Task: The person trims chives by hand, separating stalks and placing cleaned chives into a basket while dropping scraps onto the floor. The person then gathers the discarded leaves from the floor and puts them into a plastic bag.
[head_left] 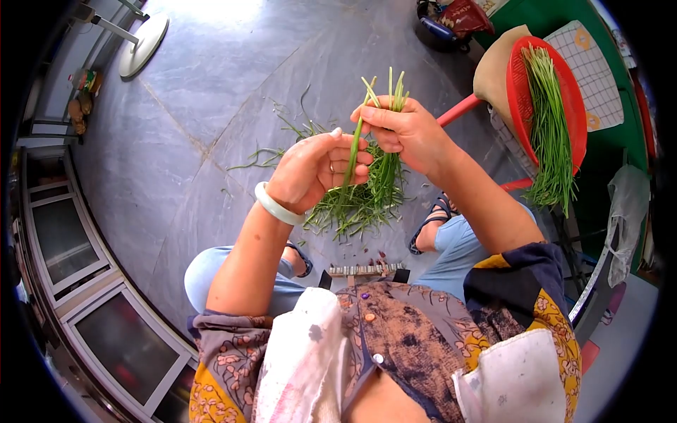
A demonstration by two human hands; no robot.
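My right hand (405, 130) is closed around a small bunch of garlic chives (388, 169). The pale stem ends stick up above the fingers, and the green leaves hang down toward the floor. A thicker green strand slants down from this grip across the fingers of my left hand (324, 166). That hand is half curled with its palm toward the chives, the thumb apart from the fingers. A pale bangle (278, 204) circles the left wrist. Beneath both hands lies a loose heap of chive scraps (345, 215) on the grey floor, partly hidden by the hanging leaves.
At the right, a red colander (520, 106) carries a large bundle of chives (549, 127). A green surface with a checked cloth (589, 74) is beside it. A dark pot (441, 32) stands at the back. Glass-fronted cabinets (123, 338) line the left; a round metal base (144, 46) stands far left.
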